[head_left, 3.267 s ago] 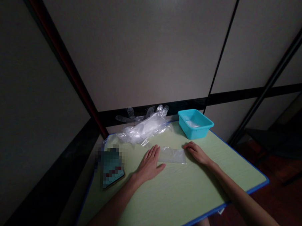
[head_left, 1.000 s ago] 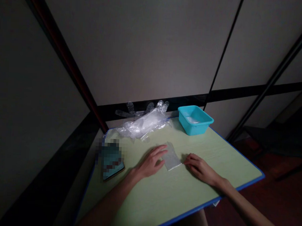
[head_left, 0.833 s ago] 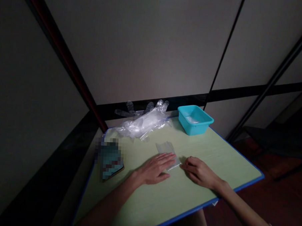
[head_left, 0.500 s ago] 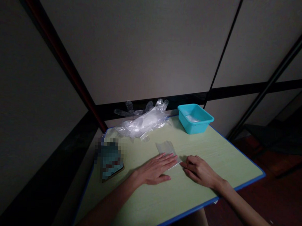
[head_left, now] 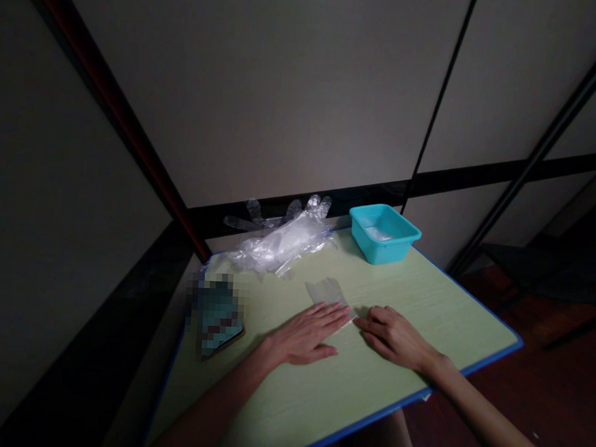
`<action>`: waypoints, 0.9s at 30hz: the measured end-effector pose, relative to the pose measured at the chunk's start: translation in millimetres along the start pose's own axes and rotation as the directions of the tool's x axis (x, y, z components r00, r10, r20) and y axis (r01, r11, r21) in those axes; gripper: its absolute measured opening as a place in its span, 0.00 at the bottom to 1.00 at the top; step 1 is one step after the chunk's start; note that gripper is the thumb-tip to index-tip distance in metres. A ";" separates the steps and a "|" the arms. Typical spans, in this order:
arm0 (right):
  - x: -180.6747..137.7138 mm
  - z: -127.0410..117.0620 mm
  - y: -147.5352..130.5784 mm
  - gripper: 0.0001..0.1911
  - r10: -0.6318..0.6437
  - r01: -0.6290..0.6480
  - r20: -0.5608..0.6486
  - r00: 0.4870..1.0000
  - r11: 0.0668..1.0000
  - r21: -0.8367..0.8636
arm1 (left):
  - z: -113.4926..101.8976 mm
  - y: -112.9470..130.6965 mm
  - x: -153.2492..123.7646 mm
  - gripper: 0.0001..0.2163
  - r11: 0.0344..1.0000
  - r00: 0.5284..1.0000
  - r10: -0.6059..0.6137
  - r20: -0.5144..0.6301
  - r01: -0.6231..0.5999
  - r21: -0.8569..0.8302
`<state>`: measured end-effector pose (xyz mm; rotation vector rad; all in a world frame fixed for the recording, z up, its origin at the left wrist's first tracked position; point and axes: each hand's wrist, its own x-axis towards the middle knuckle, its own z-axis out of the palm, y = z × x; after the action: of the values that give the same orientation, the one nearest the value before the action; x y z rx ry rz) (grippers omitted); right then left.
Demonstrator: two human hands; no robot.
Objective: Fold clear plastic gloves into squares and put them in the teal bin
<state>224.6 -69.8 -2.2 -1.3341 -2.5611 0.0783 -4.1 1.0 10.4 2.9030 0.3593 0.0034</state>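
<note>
A small folded piece of clear plastic film (head_left: 324, 292) lies on the pale green table (head_left: 413, 301). My left hand (head_left: 304, 332) lies flat on its near end, fingers stretched out and together. My right hand (head_left: 392, 333) rests on the table just right of the film, fingers loosely curled, fingertips at the film's near right corner. Whether they pinch the film I cannot make out.
A pile of clear plastic gloves (head_left: 282, 239) lies at the table's back edge. A turquoise tub (head_left: 384, 232) with something pale inside stands at the back right. A blurred-out phone-like object (head_left: 217, 315) lies at the left. Grey partition panels rise behind the table.
The film was turned from lying crosswise to pointing away from me. My left hand slid onto its near end and my right hand came in close beside it.
</note>
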 end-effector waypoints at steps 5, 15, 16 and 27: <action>0.3 -0.3 -0.6 0.16 0.007 -0.007 -0.009 1.000 1.000 -0.001 | 1.0 -0.8 -0.3 0.30 1.000 1.000 0.010 -0.005 -0.009 0.022; 1.6 1.0 -0.2 0.15 0.020 -0.020 -0.002 1.000 1.000 0.020 | 4.0 -1.4 0.9 0.29 0.997 1.000 -0.006 0.023 0.004 0.075; 1.6 1.1 -0.2 0.15 0.020 -0.019 -0.002 1.000 1.000 0.020 | 4.4 -1.5 1.1 0.29 0.997 1.000 -0.008 0.021 0.007 0.078; 1.3 -0.1 0.2 0.16 0.018 -0.018 0.009 1.000 1.000 0.006 | 3.1 -0.3 1.6 0.28 0.996 0.999 -0.026 0.028 0.023 0.088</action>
<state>224.1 -68.7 -1.9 -1.3574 -2.5544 0.0952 -2.5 1.0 7.2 2.9818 0.3994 -0.0603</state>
